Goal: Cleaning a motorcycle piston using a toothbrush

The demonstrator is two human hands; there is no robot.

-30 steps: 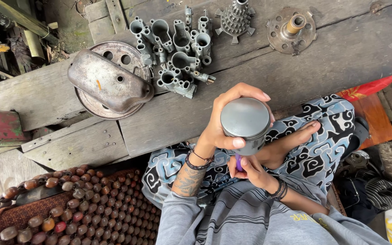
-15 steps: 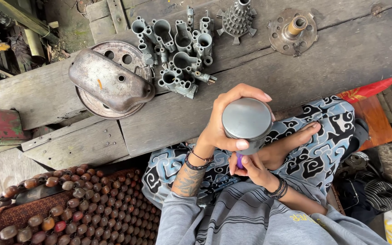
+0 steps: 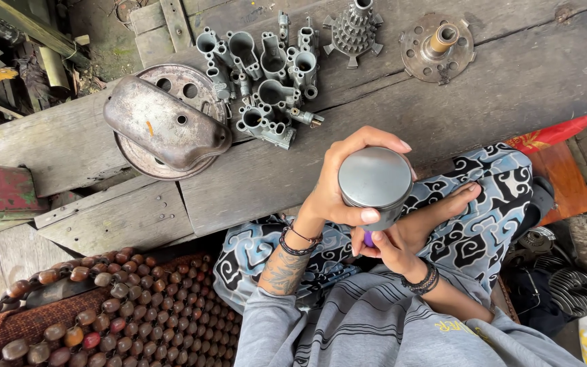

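Observation:
My left hand (image 3: 338,190) is wrapped around a round grey metal piston (image 3: 375,180), its flat top facing up at me, held above my lap. My right hand (image 3: 402,234) sits just below and to the right of the piston, fingers pinching a small purple object (image 3: 368,239) against its underside. Most of that purple object is hidden by the piston and my fingers. Both wrists wear dark bracelets. My legs are covered by a black, white and blue patterned cloth (image 3: 484,197).
On the worn wooden planks (image 3: 443,115) ahead lie a cluster of grey carburettor bodies (image 3: 263,75), a rusty round plate (image 3: 164,102) with a dented metal cover (image 3: 161,129) on it, a stepped gear piece (image 3: 354,30) and a flanged hub (image 3: 438,47). A wooden bead mat (image 3: 103,319) lies at lower left.
The piston and both hands have shifted very slightly to the right; the grip is the same.

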